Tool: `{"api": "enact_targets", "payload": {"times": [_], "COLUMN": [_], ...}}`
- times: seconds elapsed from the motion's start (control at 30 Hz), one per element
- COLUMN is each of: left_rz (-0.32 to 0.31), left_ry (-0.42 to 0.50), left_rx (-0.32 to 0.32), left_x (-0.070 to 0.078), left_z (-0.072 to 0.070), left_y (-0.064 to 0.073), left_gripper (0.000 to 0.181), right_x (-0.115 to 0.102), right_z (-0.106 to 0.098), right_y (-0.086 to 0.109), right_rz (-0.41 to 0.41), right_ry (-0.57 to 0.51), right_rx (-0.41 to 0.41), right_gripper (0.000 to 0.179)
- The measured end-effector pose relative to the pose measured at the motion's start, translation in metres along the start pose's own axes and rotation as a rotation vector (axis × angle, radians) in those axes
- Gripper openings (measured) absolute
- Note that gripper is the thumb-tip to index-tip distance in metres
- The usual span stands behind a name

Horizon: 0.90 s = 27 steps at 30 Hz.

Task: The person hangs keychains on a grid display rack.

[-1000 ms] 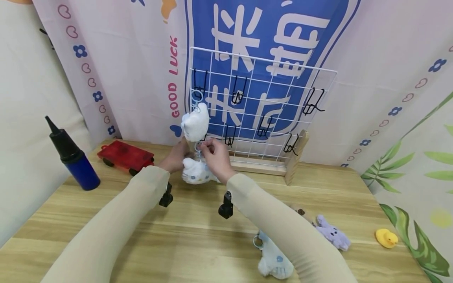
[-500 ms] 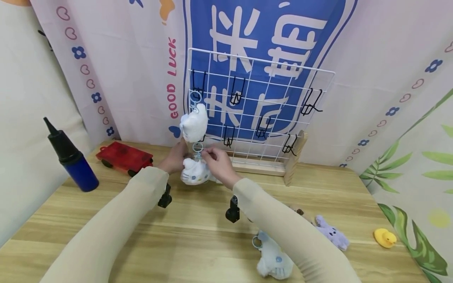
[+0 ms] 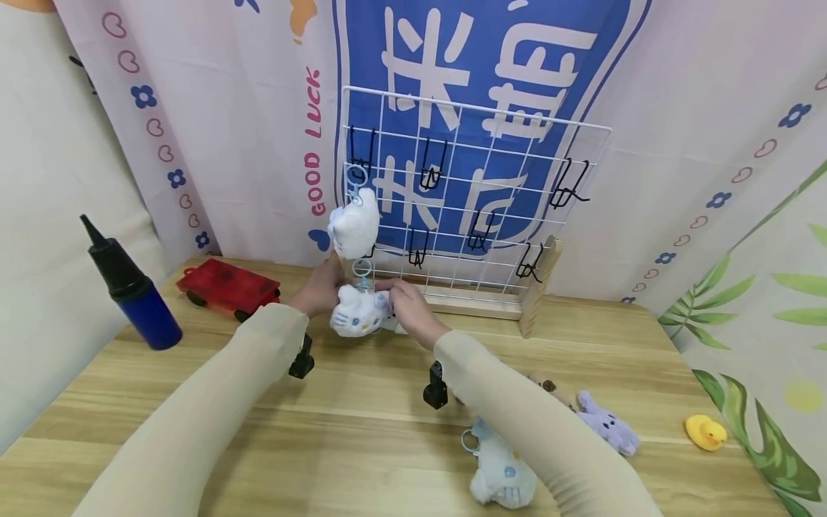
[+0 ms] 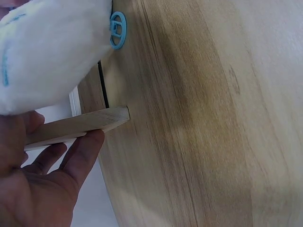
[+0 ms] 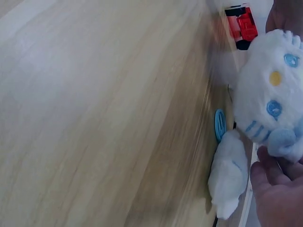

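Your right grip (image 3: pixel 413 312) leaves ring (image 3: pixel 362 267) for lower plush (image 3: pixel 352 314) at left edge of rack (image 3: pixel 474 306); pinch unclear. Left grip (image 3: pixel 319 289) clasps wooden foot (image 4: pixel 80 124). Ring work seems over, settling underway.

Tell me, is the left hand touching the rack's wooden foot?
Touching. In the left wrist view, the left hand has a fingertip against the wooden foot.

What looks like a little toy-stall display corner here, a white wire rack (image 3: pixel 479 108) dotted with black hooks (image 3: pixel 431 176), a fluffy white keyring (image 3: pixel 354 225) hanging up, yellow toy duck (image 3: pixel 706 433) on a wood-grain table (image 3: pixel 362 431), GOOD LUCK curtain (image 3: pixel 265 129) draped behind
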State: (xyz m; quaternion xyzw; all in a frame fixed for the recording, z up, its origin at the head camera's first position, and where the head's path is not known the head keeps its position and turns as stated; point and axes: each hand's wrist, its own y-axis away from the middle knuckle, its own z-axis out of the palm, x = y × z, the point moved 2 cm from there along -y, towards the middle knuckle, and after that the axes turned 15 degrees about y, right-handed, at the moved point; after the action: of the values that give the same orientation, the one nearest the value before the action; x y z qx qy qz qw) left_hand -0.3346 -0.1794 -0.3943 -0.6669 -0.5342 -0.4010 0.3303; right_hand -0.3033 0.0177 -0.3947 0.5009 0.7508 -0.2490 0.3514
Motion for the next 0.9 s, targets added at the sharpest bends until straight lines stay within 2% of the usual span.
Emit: {"api": "enact_targets", "payload": {"times": [0.23, 0.33, 0.5, 0.73, 0.9], "left_rz": [0.004, 0.016, 0.033, 0.028, 0.026], "left_ry": [0.001, 0.000, -0.002, -0.024, -0.033], "left_rx": [0.004, 0.003, -0.004, -0.007, -0.006], "left_x": [0.001, 0.002, 0.002, 0.001, 0.000], "left_z": [0.002, 0.002, 0.001, 0.000, 0.000], "left_y": [0.001, 0.002, 0.001, 0.001, 0.001], "left_gripper": [0.052, 0.056, 0.054, 0.056, 0.048], "right_x": [0.006, 0.008, 0.011, 0.015, 0.015], "right_z": [0.000, 0.001, 0.002, 0.001, -0.003], "right_y": [-0.001, -0.001, -0.001, 0.005, 0.009], "right_rz": [0.023, 0.033, 0.019, -0.028, -0.063], "right_ry": [-0.003, -0.019, -0.002, 0.062, 0.146], "right_rx": [-0.017, -0.022, -0.036, -0.071, -0.089], "right_gripper": [0.053, 0.053, 0.050, 0.046, 0.041]}}
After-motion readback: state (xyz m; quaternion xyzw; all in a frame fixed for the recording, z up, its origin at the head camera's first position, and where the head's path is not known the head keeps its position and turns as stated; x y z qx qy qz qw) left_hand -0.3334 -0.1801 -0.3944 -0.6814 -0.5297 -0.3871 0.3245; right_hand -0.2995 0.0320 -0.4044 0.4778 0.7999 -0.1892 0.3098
